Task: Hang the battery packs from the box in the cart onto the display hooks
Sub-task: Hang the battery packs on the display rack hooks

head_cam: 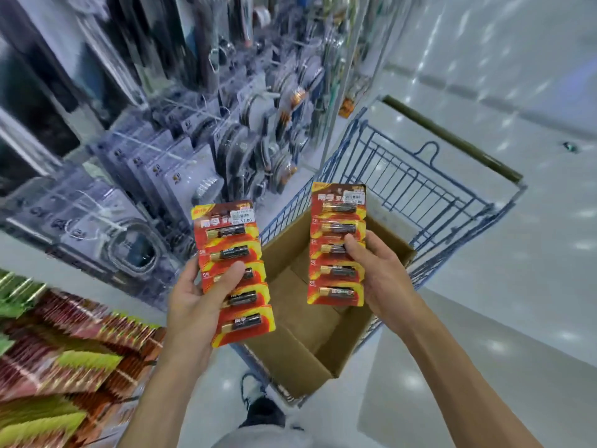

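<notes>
My left hand (197, 295) grips one red five-cell battery pack (235, 273), thumb across its front — my right hand (378, 270) holds a second pack (337, 244) above the open cardboard box (290, 350) in the blue wire cart (420, 189). The left pack's price sticker (240, 218) reads "12.00".

Two battery packs are in view, the left pack (234, 273) and the right pack (337, 244), five batteries on each; more may be stacked behind. One box (290, 257), one cart (403, 189).
</notes>
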